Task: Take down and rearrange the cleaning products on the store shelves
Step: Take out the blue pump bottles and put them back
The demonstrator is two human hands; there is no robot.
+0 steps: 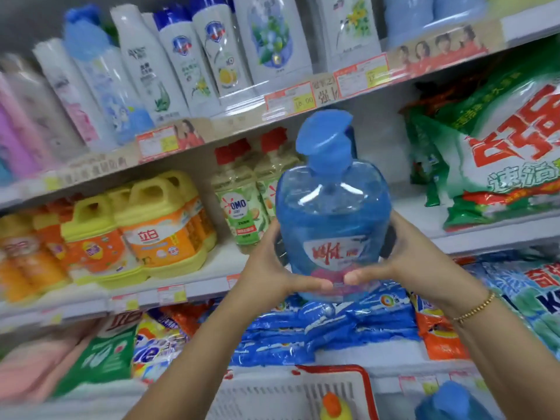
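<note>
I am gripping the blue pump bottle [333,225] with my left hand [272,265] and right hand [403,256], fingers curled around its sides.

Brightly, evenly lit; glare is caught on the translucent blue plastic pump bottle [333,225]; everything left of it is blurred.

A white slatted basket [272,398] with a red rim is sitting at the bottom edge. Red-bordered price labels [289,100] are running in slanted rows above it, and a printed strip [439,45] is showing small portraits.
</note>
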